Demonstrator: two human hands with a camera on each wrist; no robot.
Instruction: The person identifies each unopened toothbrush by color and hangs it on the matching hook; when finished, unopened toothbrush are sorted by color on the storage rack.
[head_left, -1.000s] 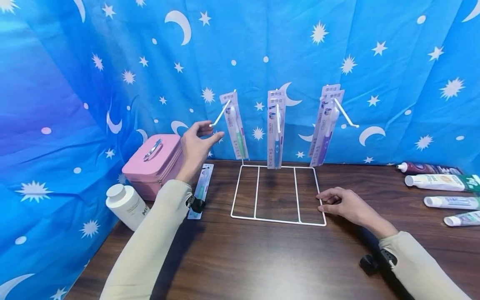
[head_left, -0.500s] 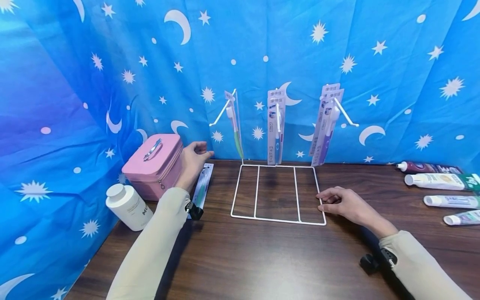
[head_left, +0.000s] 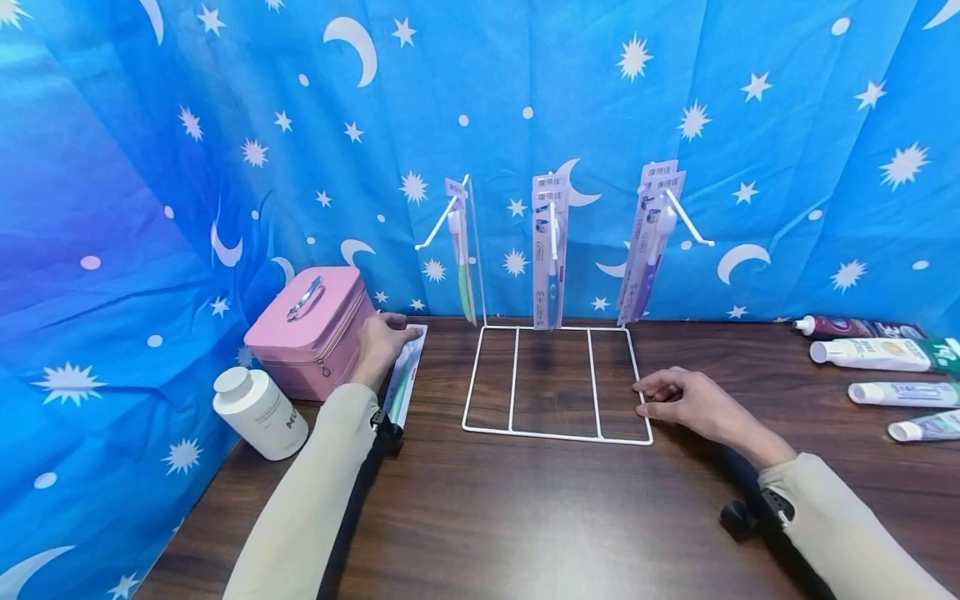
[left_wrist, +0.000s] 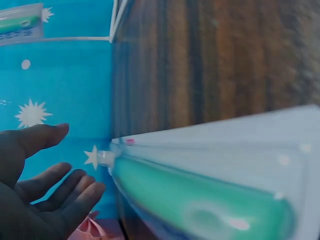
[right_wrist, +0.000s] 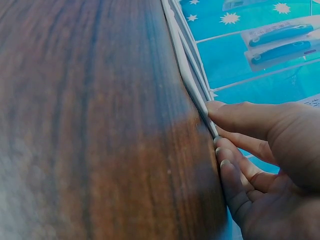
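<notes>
My left hand [head_left: 381,343] is at the far end of a packaged green toothbrush [head_left: 405,375] lying on the table beside the pink case. In the left wrist view its fingers are spread, and a gap shows between them and the package [left_wrist: 200,195]. My right hand [head_left: 693,400] pinches the right side wire of a white display rack [head_left: 555,435] between thumb and fingers. From the rack's hooks hang a packaged green toothbrush [head_left: 462,267] on the left, blue ones [head_left: 550,258] in the middle and purple ones [head_left: 647,258] on the right.
A pink case [head_left: 303,333] and a white bottle [head_left: 261,414] stand at the left. Several toothpaste tubes [head_left: 870,354] lie along the right side. A blue curtain [head_left: 525,67] with moons and stars closes off the back.
My left hand has come down from beside the left hook to the toothbrush package on the table. The hanging green toothbrush has turned edge-on. My right hand stays at the rack.
</notes>
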